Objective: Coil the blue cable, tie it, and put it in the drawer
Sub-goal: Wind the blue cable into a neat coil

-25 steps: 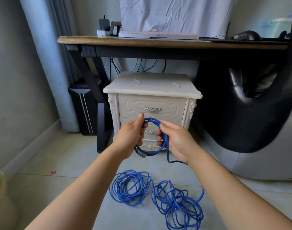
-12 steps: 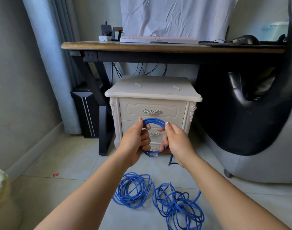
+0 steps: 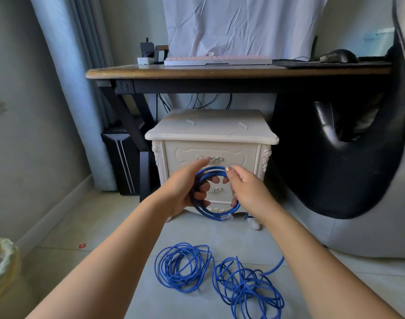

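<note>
Holding the cable loop point(image 3: 214, 171) upright, curled into left grip point(image 3: 185, 192), pinched at upper right by right grip point(image 3: 247, 192); slack point(image 3: 243, 286) heaped below, trailing nearer right grip.

We see a vivid blue cable point(image 3: 213, 172) ending in a clear plug point(image 3: 227, 218). The cabinet point(image 3: 210, 132) is cream, its drawer point(image 3: 240, 157) fronts carved with scrolls, the handles point(image 3: 216, 159) silvery. We note the bench point(image 3: 197, 73) has a brown wood top on a black frame, and it carries a pink-and-white keyboard point(image 3: 217, 59) and a black mouse point(image 3: 338, 55). The curtain point(image 3: 65, 88) is pale blue, the floor point(image 3: 104, 226) tiles grey-green, the chair point(image 3: 335, 180) black over grey.
</note>
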Demonstrator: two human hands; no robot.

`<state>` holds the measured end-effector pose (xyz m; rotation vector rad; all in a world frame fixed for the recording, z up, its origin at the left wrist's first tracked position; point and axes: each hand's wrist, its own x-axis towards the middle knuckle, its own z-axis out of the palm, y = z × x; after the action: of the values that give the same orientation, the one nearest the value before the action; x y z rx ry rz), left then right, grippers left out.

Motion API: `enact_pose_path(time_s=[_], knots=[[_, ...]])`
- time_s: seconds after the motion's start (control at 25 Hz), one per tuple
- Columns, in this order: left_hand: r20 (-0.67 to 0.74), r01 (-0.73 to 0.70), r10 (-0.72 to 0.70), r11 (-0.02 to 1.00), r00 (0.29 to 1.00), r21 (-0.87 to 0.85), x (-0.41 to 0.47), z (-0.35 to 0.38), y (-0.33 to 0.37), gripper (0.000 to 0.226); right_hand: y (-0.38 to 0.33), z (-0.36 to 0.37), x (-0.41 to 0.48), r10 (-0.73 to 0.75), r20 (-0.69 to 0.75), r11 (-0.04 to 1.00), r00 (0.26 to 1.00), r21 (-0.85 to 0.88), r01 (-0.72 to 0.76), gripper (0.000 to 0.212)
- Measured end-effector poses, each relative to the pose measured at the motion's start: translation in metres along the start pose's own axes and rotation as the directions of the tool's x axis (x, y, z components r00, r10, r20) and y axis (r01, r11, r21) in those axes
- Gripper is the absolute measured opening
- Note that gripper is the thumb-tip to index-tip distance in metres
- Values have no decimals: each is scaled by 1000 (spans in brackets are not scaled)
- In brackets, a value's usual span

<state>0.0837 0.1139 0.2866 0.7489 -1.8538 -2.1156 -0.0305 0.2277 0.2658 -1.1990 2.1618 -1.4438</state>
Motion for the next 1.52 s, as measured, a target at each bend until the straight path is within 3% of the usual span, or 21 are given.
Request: enact_pose_path(time_s=[0.08,0.2,0.28,0.36,0.48,0.52,0.68,0.76,0.84,0.96,1.08,1.16,1.32,1.36,1.44,1.52], knots=[[-4,-34,34,995,999,95,12,-7,-5,42,2,2,12,-26,32,999,999,-39,27,31],[39,-9,8,999,999,41,25,-27,-15,34,7,11,30,-17,167,995,986,-92,33,30],[65,-1,-6,993,998,116,34,-37,-21,31,13,23,42,-10,240,989,971,-138,44,29],[52,-44,38,991,998,125,46,-41,-27,32,18,35,53,15,249,999,968,-45,-4,30],[-58,-104,103,995,993,-14,64,-50,-32,35,23,38,67,114,316,897,942,376,-234,31],[-105,-110,100,990,989,-88,69,-54,-32,36,27,34,71,144,357,850,923,434,-300,33],[-302,-149,37,921,953,-359,78,-71,-35,35,56,22,72,220,536,840,815,320,-437,34],[-373,-193,45,909,927,-370,79,-69,-37,34,62,22,68,200,506,874,839,295,-386,24],[-399,-228,68,901,915,-369,78,-63,-36,34,61,29,66,176,356,853,918,410,-322,23],[-401,-257,87,882,912,-394,71,-47,-33,34,46,38,62,272,94,741,958,615,-271,27],[-476,-277,59,872,877,-403,67,-31,-34,34,26,51,49,355,152,596,923,724,-348,25],[-573,-295,72,905,817,-308,63,-22,-36,35,14,61,40,386,199,504,901,772,-387,26],[-693,-307,96,933,714,-186,51,-8,-35,39,0,70,32,362,236,212,902,921,-326,40],[-699,-314,93,929,709,-194,50,-6,-35,39,-2,69,30,338,233,193,912,931,-309,40],[-655,-336,90,905,750,-260,46,-4,-34,39,-1,68,27,320,145,337,936,906,-256,26],[-507,-325,73,843,859,-429,42,-3,-33,37,0,66,26,295,30,544,955,816,-194,17]])
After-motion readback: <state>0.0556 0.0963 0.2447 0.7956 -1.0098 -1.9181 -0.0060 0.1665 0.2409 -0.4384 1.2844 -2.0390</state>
